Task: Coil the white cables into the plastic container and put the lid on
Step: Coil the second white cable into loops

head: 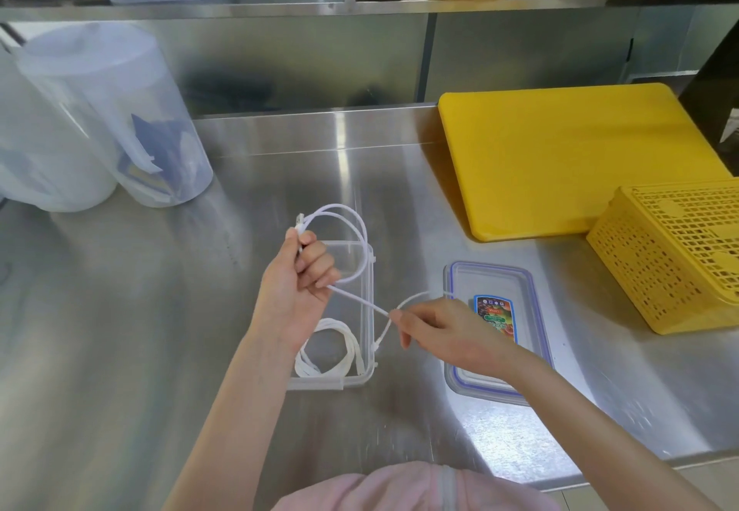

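One white cable (328, 350) already lies coiled in the near end of the clear plastic container (370, 310) on the steel worktop (120, 330), while a second white cable (352, 230) is mid-coil in the person's hands above it. The left hand (298, 282) grips a gathered loop, fingers curled round the cord with a plug end poking up beside the thumb; the loop arcs over the container's far half. The right hand (436, 328) pinches the trailing length between thumb and fingertips, just right of the container, with the free end curving up behind the fingers. The blue-rimmed lid (496, 282) rests flat on the worktop just beside the container's right wall, partly under the right wrist. By the look of it, the job is about halfway: the second cable needs its last turns and a place in the container, and the lid is not yet on.
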Action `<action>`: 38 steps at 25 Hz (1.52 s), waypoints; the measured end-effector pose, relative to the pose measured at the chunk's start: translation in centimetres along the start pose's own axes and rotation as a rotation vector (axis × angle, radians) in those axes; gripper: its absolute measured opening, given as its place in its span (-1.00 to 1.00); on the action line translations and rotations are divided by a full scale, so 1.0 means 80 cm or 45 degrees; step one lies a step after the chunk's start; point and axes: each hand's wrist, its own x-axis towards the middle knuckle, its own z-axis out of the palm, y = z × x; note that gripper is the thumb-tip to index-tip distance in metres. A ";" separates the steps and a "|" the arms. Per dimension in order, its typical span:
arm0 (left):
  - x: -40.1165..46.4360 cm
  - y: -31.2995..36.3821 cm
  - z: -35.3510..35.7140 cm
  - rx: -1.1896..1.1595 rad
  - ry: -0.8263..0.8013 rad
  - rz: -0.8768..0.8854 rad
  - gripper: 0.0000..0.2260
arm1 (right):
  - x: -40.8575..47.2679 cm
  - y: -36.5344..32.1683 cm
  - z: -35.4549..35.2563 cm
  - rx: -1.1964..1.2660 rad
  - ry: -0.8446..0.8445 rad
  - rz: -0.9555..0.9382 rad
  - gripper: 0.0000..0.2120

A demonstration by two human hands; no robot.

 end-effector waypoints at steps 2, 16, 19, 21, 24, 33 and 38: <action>0.000 0.003 -0.003 0.006 0.028 0.016 -0.62 | 0.000 0.007 -0.008 -0.101 0.042 -0.003 -0.65; -0.005 0.010 -0.008 0.153 0.091 0.092 -0.64 | 0.007 0.021 -0.041 0.346 0.173 0.299 -0.66; -0.004 0.016 -0.011 0.066 0.066 0.092 -0.63 | 0.003 0.024 -0.046 0.402 0.164 0.183 -0.72; -0.002 0.024 -0.012 -0.021 0.057 0.099 -0.62 | 0.000 0.027 -0.045 0.143 0.152 0.063 -0.77; 0.000 0.046 -0.016 -0.115 0.050 0.126 -0.59 | 0.001 0.046 -0.048 -0.167 0.245 0.072 -0.81; 0.001 0.042 -0.018 -0.089 0.046 0.058 -0.58 | 0.022 0.080 -0.065 -0.139 0.463 0.550 -0.70; -0.007 0.036 -0.025 0.208 0.093 0.074 -0.64 | 0.014 0.083 -0.096 1.702 0.497 0.387 -0.72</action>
